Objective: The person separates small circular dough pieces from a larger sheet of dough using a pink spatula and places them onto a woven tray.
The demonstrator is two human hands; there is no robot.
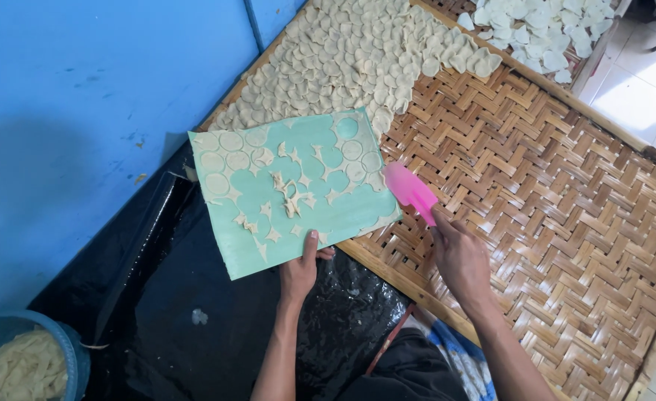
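Observation:
My left hand (300, 269) grips the near edge of a pale green flexible sheet (328, 212), thumb on top. Thin round dough discs (231, 141) and star-shaped dough scraps (287, 194) stick to the sheet. In my right hand (458, 256) is a pink plastic scraper (410, 190), its blade at the sheet's right edge, over a woven bamboo tray (551, 215). Many pale dough discs (350, 59) lie spread on the far part of the tray.
A blue wall (83, 111) stands at left. Black plastic sheeting (187, 297) covers the floor below the green sheet. A blue bucket (72, 356) with dough scraps sits bottom left. A second tray of whiter discs (543, 30) lies top right, beside white floor tiles (640, 96).

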